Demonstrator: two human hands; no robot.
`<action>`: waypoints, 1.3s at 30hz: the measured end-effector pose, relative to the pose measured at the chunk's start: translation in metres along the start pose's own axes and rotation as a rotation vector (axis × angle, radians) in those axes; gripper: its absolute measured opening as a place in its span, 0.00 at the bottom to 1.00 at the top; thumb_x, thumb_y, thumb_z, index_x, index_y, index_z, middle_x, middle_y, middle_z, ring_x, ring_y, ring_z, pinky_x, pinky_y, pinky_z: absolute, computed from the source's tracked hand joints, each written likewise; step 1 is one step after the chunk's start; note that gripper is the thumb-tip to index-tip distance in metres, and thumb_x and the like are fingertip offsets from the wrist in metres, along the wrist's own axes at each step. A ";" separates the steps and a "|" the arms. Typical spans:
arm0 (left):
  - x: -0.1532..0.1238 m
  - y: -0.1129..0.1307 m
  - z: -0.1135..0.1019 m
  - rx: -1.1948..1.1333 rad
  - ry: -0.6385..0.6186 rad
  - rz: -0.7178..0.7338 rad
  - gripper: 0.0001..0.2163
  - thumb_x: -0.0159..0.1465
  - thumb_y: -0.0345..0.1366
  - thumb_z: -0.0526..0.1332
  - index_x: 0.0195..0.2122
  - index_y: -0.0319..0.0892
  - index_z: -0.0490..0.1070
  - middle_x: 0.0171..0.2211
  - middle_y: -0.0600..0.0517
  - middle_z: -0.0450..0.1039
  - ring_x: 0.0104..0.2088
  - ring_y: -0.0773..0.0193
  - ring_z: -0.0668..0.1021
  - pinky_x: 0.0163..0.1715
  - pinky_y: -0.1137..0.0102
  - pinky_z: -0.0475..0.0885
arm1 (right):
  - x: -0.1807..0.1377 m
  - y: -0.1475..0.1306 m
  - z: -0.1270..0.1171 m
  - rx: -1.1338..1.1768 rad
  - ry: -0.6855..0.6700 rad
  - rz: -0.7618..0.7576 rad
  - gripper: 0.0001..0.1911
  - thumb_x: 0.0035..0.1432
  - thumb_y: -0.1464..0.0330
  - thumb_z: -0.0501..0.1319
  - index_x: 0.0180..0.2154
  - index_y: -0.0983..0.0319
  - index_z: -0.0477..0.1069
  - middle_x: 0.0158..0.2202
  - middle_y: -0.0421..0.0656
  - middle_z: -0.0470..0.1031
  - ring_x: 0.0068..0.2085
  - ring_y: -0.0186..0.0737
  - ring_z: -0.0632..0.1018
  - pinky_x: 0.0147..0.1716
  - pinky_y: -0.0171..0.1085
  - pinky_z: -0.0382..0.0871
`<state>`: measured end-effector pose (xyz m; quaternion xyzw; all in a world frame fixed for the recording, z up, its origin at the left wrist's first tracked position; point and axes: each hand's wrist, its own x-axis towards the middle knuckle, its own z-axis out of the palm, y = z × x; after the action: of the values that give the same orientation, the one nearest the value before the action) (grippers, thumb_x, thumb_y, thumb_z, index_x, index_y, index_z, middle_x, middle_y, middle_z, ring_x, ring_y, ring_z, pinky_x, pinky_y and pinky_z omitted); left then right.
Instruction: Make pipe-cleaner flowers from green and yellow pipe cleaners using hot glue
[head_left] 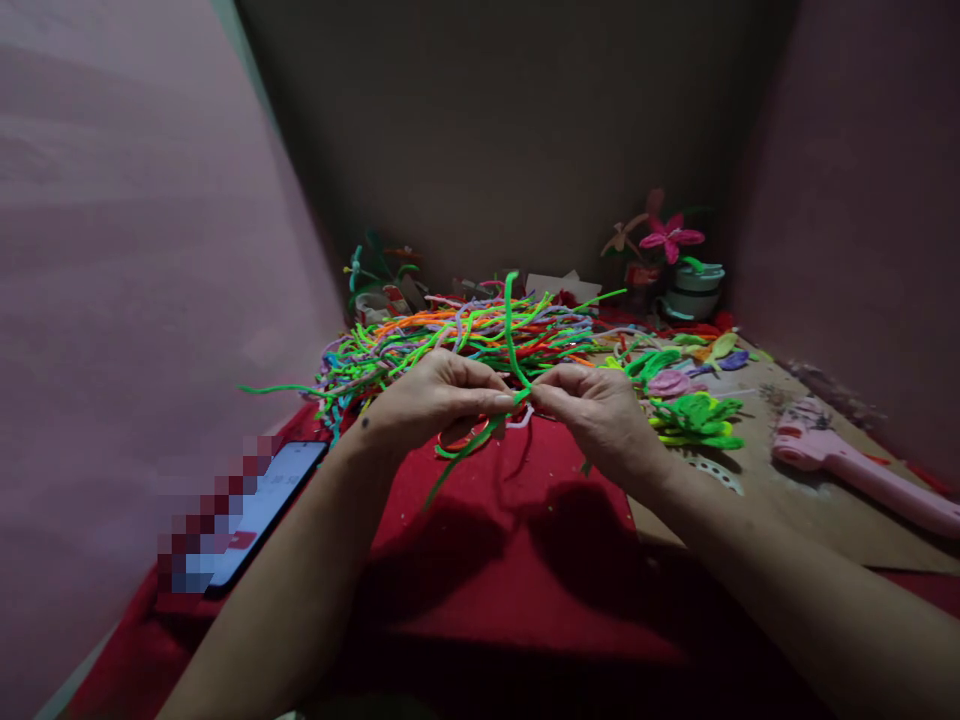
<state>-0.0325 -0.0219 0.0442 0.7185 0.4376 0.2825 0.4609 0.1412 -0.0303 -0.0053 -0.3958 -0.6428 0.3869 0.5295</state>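
Note:
A bright green pipe cleaner (pixel 511 325) is pinched between my two hands above the red cloth. One end stands up from the pinch, and green lengths slant down to the lower left. My left hand (pixel 439 395) grips it between thumb and index finger. Close beside it, the fingertips of my right hand (pixel 596 405) pinch the same spot, so the join between the green pieces is partly hidden. Below the left fingers an orange-red loop (pixel 463 437) lies on the cloth. Behind both hands spreads a large heap of multicoloured pipe cleaners (pixel 457 325).
On the left lies a phone (pixel 277 490) with its screen lit. To the right, a board (pixel 765 510) bears green looped pipe-cleaner shapes (pixel 694 420) and a pink-handled tool (pixel 862 465). A pink flower (pixel 671 238) and a pale cup (pixel 694 292) stand behind. Walls enclose both sides.

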 end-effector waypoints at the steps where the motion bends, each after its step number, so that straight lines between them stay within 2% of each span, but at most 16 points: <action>1: -0.001 0.001 -0.002 -0.011 0.002 0.014 0.11 0.53 0.41 0.63 0.26 0.37 0.76 0.13 0.54 0.63 0.11 0.75 0.59 0.11 0.77 0.50 | 0.001 0.000 -0.001 0.063 0.003 0.041 0.08 0.50 0.70 0.57 0.20 0.63 0.69 0.17 0.36 0.63 0.21 0.29 0.62 0.22 0.31 0.54; 3: -0.001 0.000 -0.003 -0.032 0.071 0.100 0.10 0.52 0.40 0.64 0.29 0.38 0.77 0.17 0.52 0.67 0.13 0.74 0.62 0.13 0.77 0.55 | 0.003 0.000 -0.001 0.152 0.009 0.101 0.08 0.48 0.70 0.59 0.19 0.63 0.69 0.16 0.35 0.61 0.19 0.27 0.58 0.20 0.31 0.50; 5: 0.003 -0.004 -0.001 0.021 0.172 0.250 0.08 0.52 0.38 0.64 0.32 0.40 0.77 0.21 0.52 0.70 0.18 0.71 0.67 0.18 0.76 0.61 | 0.003 0.001 -0.002 0.221 -0.006 0.147 0.07 0.47 0.69 0.59 0.19 0.63 0.69 0.15 0.34 0.59 0.17 0.26 0.56 0.18 0.32 0.46; 9: 0.012 -0.014 0.007 0.435 0.328 0.593 0.05 0.53 0.35 0.64 0.30 0.43 0.77 0.29 0.51 0.70 0.29 0.68 0.71 0.30 0.75 0.65 | 0.003 0.000 -0.001 0.295 -0.063 0.206 0.08 0.45 0.69 0.60 0.19 0.64 0.67 0.14 0.33 0.56 0.17 0.25 0.54 0.17 0.32 0.43; 12: 0.016 -0.020 0.008 0.701 0.354 0.726 0.06 0.57 0.37 0.61 0.28 0.42 0.76 0.30 0.51 0.68 0.30 0.69 0.71 0.30 0.76 0.64 | 0.002 -0.002 -0.002 0.279 -0.090 0.195 0.09 0.44 0.68 0.61 0.18 0.64 0.66 0.14 0.32 0.57 0.17 0.24 0.54 0.18 0.31 0.44; 16: 0.017 -0.019 0.005 0.821 0.248 0.790 0.09 0.61 0.37 0.56 0.30 0.41 0.72 0.31 0.50 0.69 0.33 0.68 0.70 0.34 0.74 0.65 | 0.003 -0.001 -0.002 0.257 -0.110 0.150 0.09 0.45 0.68 0.61 0.19 0.65 0.66 0.15 0.32 0.57 0.18 0.24 0.54 0.18 0.31 0.46; 19: 0.014 -0.013 0.004 0.796 0.153 0.762 0.09 0.61 0.37 0.56 0.28 0.40 0.70 0.29 0.51 0.70 0.33 0.66 0.69 0.38 0.70 0.64 | 0.004 0.000 -0.003 0.234 -0.125 0.136 0.08 0.47 0.68 0.60 0.20 0.65 0.67 0.15 0.32 0.56 0.18 0.24 0.54 0.19 0.31 0.46; 21: 0.011 -0.009 0.007 0.695 0.131 0.668 0.09 0.61 0.37 0.56 0.27 0.40 0.69 0.27 0.52 0.69 0.32 0.66 0.68 0.37 0.70 0.63 | 0.003 -0.001 -0.003 0.205 -0.133 0.114 0.10 0.48 0.67 0.60 0.20 0.65 0.66 0.15 0.32 0.56 0.18 0.25 0.54 0.19 0.31 0.47; 24: 0.009 -0.008 0.012 0.392 0.092 0.382 0.09 0.58 0.37 0.57 0.24 0.38 0.68 0.23 0.54 0.65 0.26 0.69 0.67 0.30 0.73 0.63 | -0.001 -0.004 -0.001 0.064 -0.114 0.009 0.11 0.51 0.67 0.58 0.20 0.64 0.66 0.16 0.34 0.57 0.19 0.26 0.56 0.20 0.31 0.51; 26: 0.011 -0.010 0.015 0.130 0.041 0.154 0.09 0.56 0.37 0.58 0.22 0.37 0.66 0.20 0.55 0.63 0.22 0.71 0.65 0.25 0.74 0.61 | -0.005 -0.004 0.000 -0.149 -0.062 -0.127 0.10 0.53 0.68 0.56 0.21 0.64 0.67 0.17 0.36 0.61 0.20 0.28 0.61 0.22 0.32 0.54; 28: 0.013 -0.013 0.017 -0.099 -0.006 0.021 0.09 0.53 0.36 0.59 0.21 0.37 0.65 0.18 0.55 0.62 0.20 0.72 0.64 0.22 0.75 0.59 | -0.009 -0.003 0.002 -0.363 0.003 -0.248 0.09 0.53 0.70 0.56 0.23 0.64 0.69 0.19 0.39 0.65 0.22 0.30 0.64 0.25 0.33 0.56; 31: 0.015 -0.014 0.019 -0.158 0.013 0.024 0.10 0.53 0.38 0.60 0.22 0.36 0.66 0.19 0.55 0.63 0.20 0.73 0.63 0.20 0.76 0.57 | -0.010 0.000 0.003 -0.412 0.043 -0.255 0.10 0.54 0.71 0.55 0.23 0.64 0.69 0.20 0.40 0.68 0.23 0.32 0.67 0.26 0.33 0.57; 36: 0.011 -0.007 0.020 0.021 0.153 0.073 0.11 0.56 0.39 0.59 0.23 0.36 0.65 0.20 0.57 0.61 0.20 0.74 0.62 0.20 0.77 0.57 | -0.001 0.001 0.000 -0.084 -0.054 -0.072 0.10 0.55 0.69 0.54 0.25 0.64 0.68 0.19 0.37 0.65 0.21 0.29 0.64 0.23 0.31 0.57; 39: 0.011 -0.005 0.022 0.095 0.196 0.105 0.10 0.56 0.39 0.58 0.24 0.36 0.67 0.20 0.57 0.62 0.21 0.73 0.63 0.21 0.77 0.58 | 0.003 0.001 -0.002 0.030 -0.113 0.065 0.10 0.55 0.69 0.54 0.24 0.65 0.68 0.16 0.36 0.65 0.18 0.27 0.62 0.19 0.30 0.55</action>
<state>-0.0116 -0.0200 0.0307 0.7303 0.4553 0.3541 0.3660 0.1431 -0.0270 -0.0051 -0.3861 -0.6524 0.4354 0.4855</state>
